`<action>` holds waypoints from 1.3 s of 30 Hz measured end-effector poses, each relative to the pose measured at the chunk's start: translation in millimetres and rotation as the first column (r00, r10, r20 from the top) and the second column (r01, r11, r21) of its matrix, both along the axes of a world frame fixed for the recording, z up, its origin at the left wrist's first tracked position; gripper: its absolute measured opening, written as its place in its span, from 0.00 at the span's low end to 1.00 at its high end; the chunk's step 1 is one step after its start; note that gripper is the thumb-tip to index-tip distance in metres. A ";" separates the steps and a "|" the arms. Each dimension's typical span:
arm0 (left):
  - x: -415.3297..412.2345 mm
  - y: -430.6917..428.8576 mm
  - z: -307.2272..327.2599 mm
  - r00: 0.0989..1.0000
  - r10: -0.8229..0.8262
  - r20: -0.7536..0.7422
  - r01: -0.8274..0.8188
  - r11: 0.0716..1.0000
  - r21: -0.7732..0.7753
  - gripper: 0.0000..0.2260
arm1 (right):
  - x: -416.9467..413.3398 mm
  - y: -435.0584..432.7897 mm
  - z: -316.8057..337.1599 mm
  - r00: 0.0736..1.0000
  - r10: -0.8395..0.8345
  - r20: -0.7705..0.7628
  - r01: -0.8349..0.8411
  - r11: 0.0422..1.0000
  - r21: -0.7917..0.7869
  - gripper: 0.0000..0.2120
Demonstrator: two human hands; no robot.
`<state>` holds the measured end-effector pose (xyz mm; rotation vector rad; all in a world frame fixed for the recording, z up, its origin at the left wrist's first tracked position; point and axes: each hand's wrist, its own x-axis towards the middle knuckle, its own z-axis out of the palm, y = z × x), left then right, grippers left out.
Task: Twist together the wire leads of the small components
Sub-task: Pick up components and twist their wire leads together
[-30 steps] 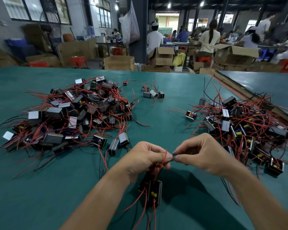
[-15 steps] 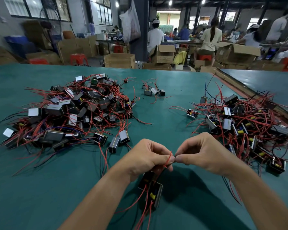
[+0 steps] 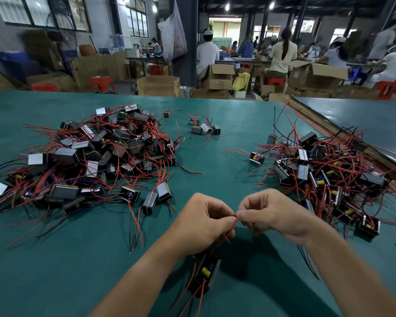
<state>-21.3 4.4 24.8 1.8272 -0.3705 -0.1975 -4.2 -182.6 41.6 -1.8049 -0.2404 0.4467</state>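
The two pinches have drawn together: a second ago a short bare stretch showed between the fingertips, and now the left hand [image 3: 201,223] and the right hand [image 3: 272,213] meet tip to tip, which I take to mean the twist has run most of its length and this pair is nearly done. Both hands are closed down small, thumb against forefinger, nipping the thin red wire leads [image 3: 236,221] at the point where they touch; the other fingers are curled in. Just beneath the left hand the leads run down to a small black box-shaped component with a yellow part [image 3: 206,273], partly tucked under the palm; whether it hangs or rests on the green table covering [image 3: 78,271] I cannot tell. Further out, a big tangled heap of like components [image 3: 96,161] lies beyond the left hand and another heap [image 3: 325,170] beyond the right.
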 end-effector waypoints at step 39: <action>6.4 12.8 2.1 0.971 -0.035 -0.238 0.002 0.991 -0.137 0.09 | 2.0 1.4 -7.1 0.928 0.074 0.366 -0.052 0.996 -0.069 0.04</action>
